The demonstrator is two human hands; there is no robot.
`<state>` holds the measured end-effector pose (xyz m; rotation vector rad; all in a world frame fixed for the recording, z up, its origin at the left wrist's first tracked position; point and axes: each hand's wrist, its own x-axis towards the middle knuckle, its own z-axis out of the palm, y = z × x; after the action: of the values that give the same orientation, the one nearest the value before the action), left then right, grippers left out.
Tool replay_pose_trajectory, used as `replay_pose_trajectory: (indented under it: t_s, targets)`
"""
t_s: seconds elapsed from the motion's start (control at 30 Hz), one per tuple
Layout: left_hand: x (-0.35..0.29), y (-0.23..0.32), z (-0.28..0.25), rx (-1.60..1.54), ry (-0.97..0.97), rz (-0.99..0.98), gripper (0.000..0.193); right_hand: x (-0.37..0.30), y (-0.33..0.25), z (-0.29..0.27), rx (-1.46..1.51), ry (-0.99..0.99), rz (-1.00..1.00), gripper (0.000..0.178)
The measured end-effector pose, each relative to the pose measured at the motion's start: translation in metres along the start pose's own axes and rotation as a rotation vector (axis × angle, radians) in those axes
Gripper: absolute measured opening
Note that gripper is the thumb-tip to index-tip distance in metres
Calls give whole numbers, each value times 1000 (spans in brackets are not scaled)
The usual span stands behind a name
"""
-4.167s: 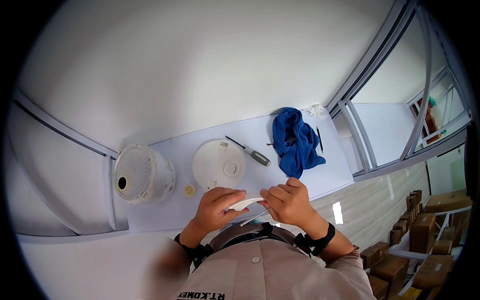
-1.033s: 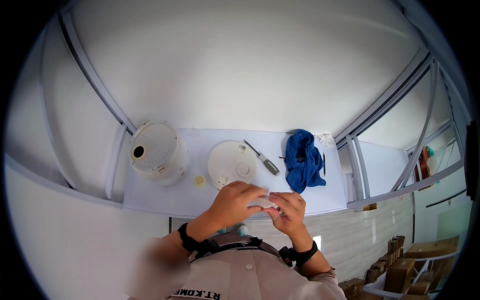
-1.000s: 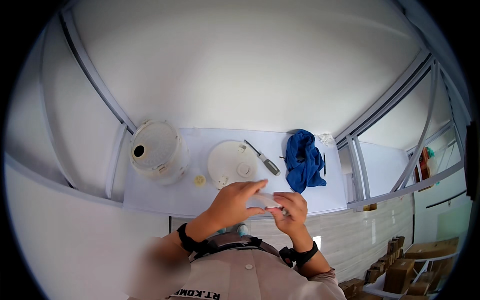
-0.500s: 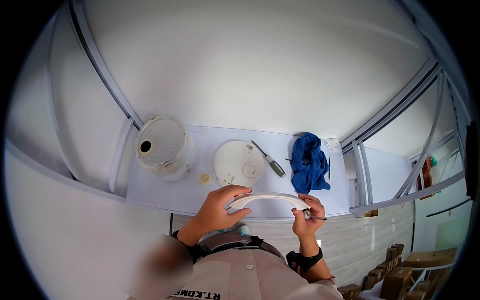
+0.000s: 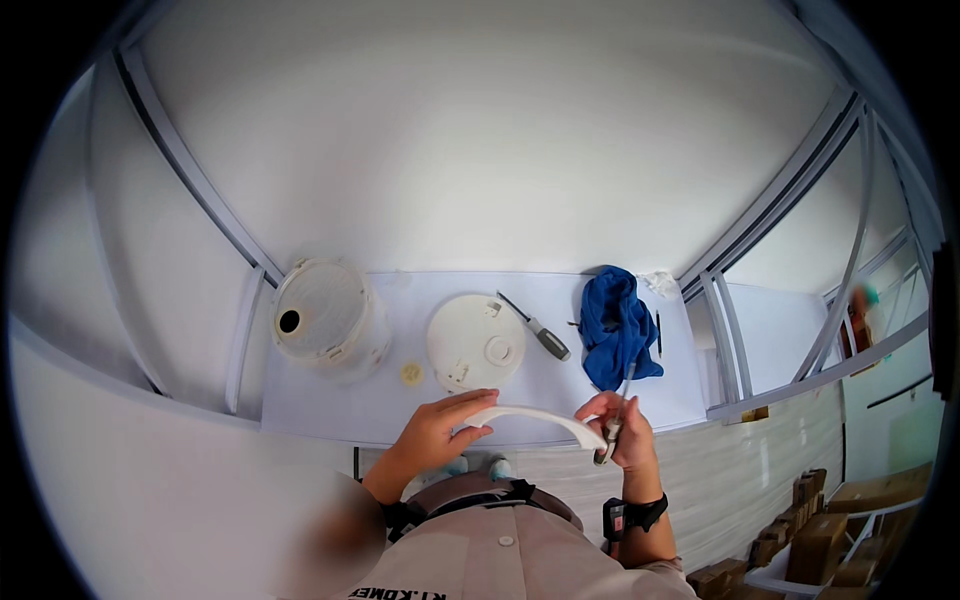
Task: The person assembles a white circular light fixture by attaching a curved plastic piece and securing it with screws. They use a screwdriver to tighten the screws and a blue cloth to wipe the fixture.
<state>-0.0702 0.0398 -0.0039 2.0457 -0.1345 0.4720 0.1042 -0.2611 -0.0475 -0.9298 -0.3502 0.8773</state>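
My left hand (image 5: pixel 440 430) grips one end of a white curved handle (image 5: pixel 545 417), thumb below and fingers along the top. The handle arches over the table's near edge. At its other end, my right hand (image 5: pixel 630 438) has its fingers closed round a slim screwdriver (image 5: pixel 629 380), its shaft pointing away from me. Whether the right fingertips also touch the white handle is hard to tell. Beyond my hands lies a round white cover (image 5: pixel 465 345). A second screwdriver (image 5: pixel 546 338) with a grey-green grip rests at the cover's right side.
A whitish translucent bucket-shaped container (image 5: pixel 335 320) with a dark round hole stands at the table's left. Near it lies a small yellowish disc (image 5: pixel 411 374). A crumpled blue cloth (image 5: pixel 612 325) and a dark pen-like stick (image 5: pixel 658 335) lie right. Frame posts flank the table (image 5: pixel 330 415).
My right hand has shifted slightly right and turned, so the screwdriver's shaft swung from pointing right to pointing away. The white handle's right end has dipped toward me.
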Motion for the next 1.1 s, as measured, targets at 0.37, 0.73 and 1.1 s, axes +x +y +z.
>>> replay_pose_trajectory:
  t_s: [0.37, 0.73, 1.1]
  targets:
    - [23, -5, 12, -105, -90, -8, 48, 7, 0, 9, -619, -296, 179, 46]
    - [42, -37, 33, -367, 86, -66, 63, 14, -5, 46, -482, -107, 52, 64]
    - [48, -143, 12, 432, 160, -841, 84, 14, 1, 28, -401, 212, -99, 55]
